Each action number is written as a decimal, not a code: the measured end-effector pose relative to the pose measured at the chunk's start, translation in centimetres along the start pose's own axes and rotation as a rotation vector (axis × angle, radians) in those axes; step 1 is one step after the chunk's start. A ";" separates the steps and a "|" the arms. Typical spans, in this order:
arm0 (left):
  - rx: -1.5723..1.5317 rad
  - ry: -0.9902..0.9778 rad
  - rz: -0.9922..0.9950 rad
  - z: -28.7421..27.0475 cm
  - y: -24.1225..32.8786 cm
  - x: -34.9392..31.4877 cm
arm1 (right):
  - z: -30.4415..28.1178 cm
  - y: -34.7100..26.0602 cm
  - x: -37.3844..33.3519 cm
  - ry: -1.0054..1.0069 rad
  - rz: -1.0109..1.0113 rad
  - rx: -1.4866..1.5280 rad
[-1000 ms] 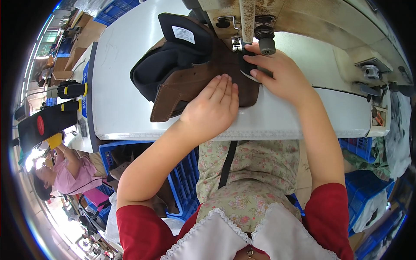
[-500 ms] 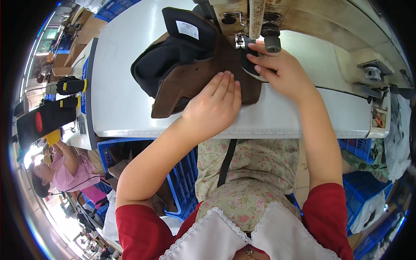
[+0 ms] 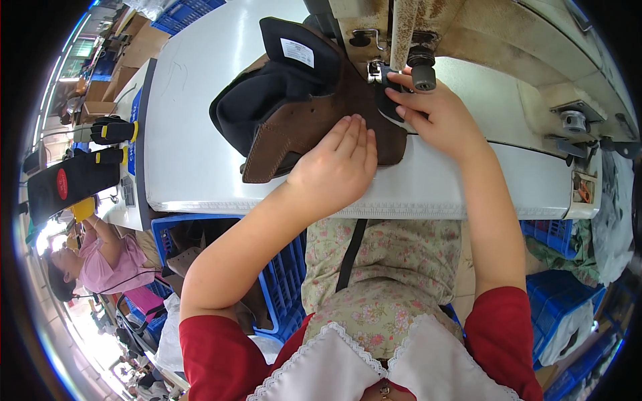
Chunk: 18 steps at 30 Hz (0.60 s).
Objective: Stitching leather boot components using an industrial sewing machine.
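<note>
A brown leather boot upper [image 3: 294, 130] with a black padded lining and a white label on its tongue lies on the sewing machine's pale table. Its far right part reaches the metal presser foot [image 3: 376, 71]. My left hand [image 3: 338, 164] rests flat on the brown leather, fingers together and stretched out. Beside the presser foot, my right hand [image 3: 435, 110] has its fingers apart, with the fingertips on a black piece [image 3: 388, 100] at the upper's right side. The machine's parts partly hide those fingertips, and the needle cannot be made out.
The sewing machine's arm [image 3: 521, 47] spans the far right of the table [image 3: 187, 134]. Blue crates [image 3: 284, 287] stand below, left and right of my lap. At another table on the left, a person in pink [image 3: 117, 260] sits near a black and yellow machine [image 3: 73, 184].
The whole view has shifted slightly, with the machine and table appearing a little lower and farther right. Both hands and the boot upper keep nearly the same places against the machine.
</note>
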State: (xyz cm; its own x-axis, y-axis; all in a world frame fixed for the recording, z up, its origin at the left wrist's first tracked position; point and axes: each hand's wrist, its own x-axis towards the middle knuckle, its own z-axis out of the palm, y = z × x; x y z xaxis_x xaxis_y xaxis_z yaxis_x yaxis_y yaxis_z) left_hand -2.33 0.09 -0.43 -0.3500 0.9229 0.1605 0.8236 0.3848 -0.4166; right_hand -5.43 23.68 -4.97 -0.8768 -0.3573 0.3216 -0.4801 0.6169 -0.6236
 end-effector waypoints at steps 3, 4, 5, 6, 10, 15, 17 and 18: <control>0.005 0.002 -0.001 0.0 0.1 0.1 | -0.3 -0.3 0.2 -0.010 0.006 0.006; 0.007 0.009 -0.002 0.1 0.1 0.1 | -0.4 -0.2 0.2 -0.008 0.005 -0.001; 0.010 0.016 -0.004 0.1 0.1 0.2 | -0.4 -0.2 0.2 -0.006 0.004 -0.007; 0.010 0.015 -0.005 0.1 0.1 0.3 | -0.4 -0.2 0.3 -0.007 0.003 -0.007; 0.019 0.015 0.005 0.2 0.1 0.6 | -0.4 0.1 0.6 0.130 -0.133 -0.030; 0.049 0.026 0.015 0.5 -0.1 0.9 | -0.3 0.4 0.7 0.130 -0.087 -0.047; 0.055 0.027 -0.003 0.5 -0.2 1.0 | -0.7 0.6 0.9 0.038 -0.068 -0.084; 0.054 0.029 -0.004 0.6 -0.3 1.1 | -0.7 0.8 1.0 0.037 -0.069 -0.086</control>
State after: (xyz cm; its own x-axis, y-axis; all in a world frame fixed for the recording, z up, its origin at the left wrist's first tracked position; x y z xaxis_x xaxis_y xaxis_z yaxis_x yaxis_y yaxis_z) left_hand -3.21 1.02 -0.68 -0.3397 0.9215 0.1880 0.7964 0.3882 -0.4637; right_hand -6.70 24.27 -4.65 -0.8412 -0.3761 0.3884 -0.5382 0.6504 -0.5359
